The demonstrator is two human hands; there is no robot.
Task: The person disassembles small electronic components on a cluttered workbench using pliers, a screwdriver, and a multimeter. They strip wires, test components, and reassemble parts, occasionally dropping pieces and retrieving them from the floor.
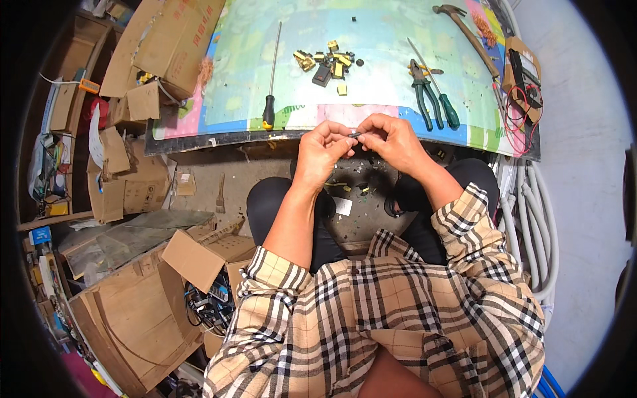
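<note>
Both my hands meet just off the near edge of the table. My left hand (323, 151) and my right hand (394, 142) pinch a small dark piece (355, 135) between the fingertips; its kind is too small to tell. Beyond them on the tabletop lies a pile of small yellow-and-black parts (340, 65) with a black block (322, 75) among them. Left of the pile is a long screwdriver (269, 109) with a black and yellow handle. To the right lie green-handled pliers (424, 96) and a green-handled screwdriver (448, 109).
A hammer (472, 40) lies at the far right of the table (252, 79), near a multimeter (524, 83) with red leads. Cardboard boxes (166, 46) stand at the left, and a box of cables (211, 298) sits low beside me. Grey hoses (534, 219) hang at the right.
</note>
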